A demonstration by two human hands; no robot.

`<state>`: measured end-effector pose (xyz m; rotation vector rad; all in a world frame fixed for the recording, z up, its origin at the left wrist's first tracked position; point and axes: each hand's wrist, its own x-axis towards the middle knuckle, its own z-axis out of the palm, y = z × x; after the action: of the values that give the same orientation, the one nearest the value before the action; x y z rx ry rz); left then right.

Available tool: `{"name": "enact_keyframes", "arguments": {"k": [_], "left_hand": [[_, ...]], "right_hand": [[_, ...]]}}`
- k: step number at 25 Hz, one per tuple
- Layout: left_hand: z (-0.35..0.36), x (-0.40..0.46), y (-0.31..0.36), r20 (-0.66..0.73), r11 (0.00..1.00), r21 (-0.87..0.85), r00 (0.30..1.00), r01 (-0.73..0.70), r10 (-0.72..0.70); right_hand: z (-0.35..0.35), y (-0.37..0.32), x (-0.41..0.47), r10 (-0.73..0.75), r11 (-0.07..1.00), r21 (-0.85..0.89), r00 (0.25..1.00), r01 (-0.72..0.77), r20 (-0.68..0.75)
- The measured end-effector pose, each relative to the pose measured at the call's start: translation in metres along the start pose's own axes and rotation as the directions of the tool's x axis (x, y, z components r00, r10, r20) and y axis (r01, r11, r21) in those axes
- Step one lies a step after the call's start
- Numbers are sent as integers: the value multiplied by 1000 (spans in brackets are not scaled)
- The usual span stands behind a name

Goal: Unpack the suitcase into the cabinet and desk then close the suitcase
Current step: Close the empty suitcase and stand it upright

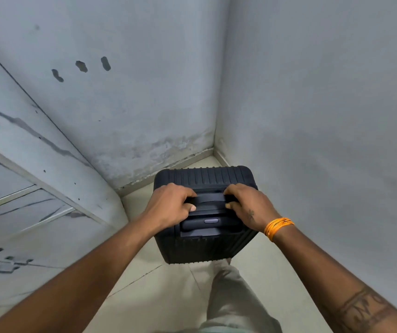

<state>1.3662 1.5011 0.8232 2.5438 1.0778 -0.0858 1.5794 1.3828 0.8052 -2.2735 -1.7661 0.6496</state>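
A black ribbed hard-shell suitcase [205, 248] stands upright and zipped in the room's corner, seen from above. Both my hands grip the carry handle [210, 200] on its top side. My left hand [171, 204] curls round the handle's left end, thumb toward me. My right hand [246, 205], with an orange thread band on the wrist, curls round the right end. Just nearer to me the pull handle [210, 222] lies pushed down in its recess. The suitcase's lower part and wheels are hidden.
A pale grey cabinet [36, 179] with panel doors and a latch [12, 264] fills the left side. Bare grey walls [312, 116] meet in the corner just behind the suitcase. Beige tiled floor [168, 296] runs toward me, and my trouser leg [231, 301] shows below the suitcase.
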Motion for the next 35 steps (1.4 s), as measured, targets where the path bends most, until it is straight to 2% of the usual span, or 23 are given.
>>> {"name": "enact_keyframes", "arguments": {"k": [4,10,19,24,29,35], "left_hand": [[2,125,-13,59,996,4,994,92,-92],[31,271,-44,67,960,-8,958,279,-278],[117,467,-135,29,920,-170,935,352,-353],[151,545,-163,-21,934,-172,946,314,-322],[172,580,-170,-83,927,-208,939,313,-335],[192,595,-171,-191,933,-227,927,279,-323]], "right_hand": [[-17,63,129,-79,997,-5,996,79,52],[-13,126,294,-160,987,20,982,159,105],[52,206,508,-204,978,58,976,199,76],[78,248,574,-165,982,97,986,162,28],[94,272,613,-184,976,118,983,185,-27],[105,284,635,-99,994,-65,990,93,-98]]}}
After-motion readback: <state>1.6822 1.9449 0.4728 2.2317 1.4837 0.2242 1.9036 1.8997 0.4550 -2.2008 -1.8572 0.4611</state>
